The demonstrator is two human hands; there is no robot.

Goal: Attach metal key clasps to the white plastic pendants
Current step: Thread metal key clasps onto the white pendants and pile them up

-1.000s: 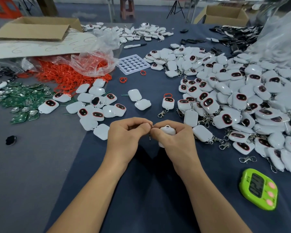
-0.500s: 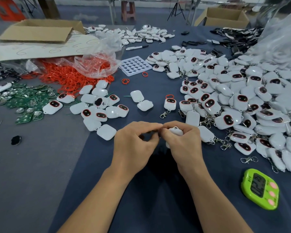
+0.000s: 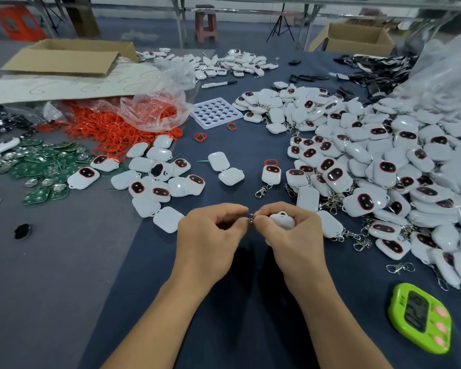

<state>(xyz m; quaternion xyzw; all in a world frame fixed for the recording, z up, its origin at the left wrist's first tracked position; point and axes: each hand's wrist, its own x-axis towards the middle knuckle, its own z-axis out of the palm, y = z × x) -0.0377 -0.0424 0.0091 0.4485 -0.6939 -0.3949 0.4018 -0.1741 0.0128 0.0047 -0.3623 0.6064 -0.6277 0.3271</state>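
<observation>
Left hand pinched metal key clasp; right hand gripped white plastic pendant, fingertips touching.

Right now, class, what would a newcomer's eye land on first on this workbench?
The huge heap of white pendants spilling across the right side. Next, the tangle of orange rings under clear plastic at left, and the lime-green timer at near right.

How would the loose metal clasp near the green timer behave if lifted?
The clasp looks small and thin, so probably light. Its ring and hook appear linked, so it would likely dangle. Lying flat on the cloth, it seems unlikely to roll.
</observation>
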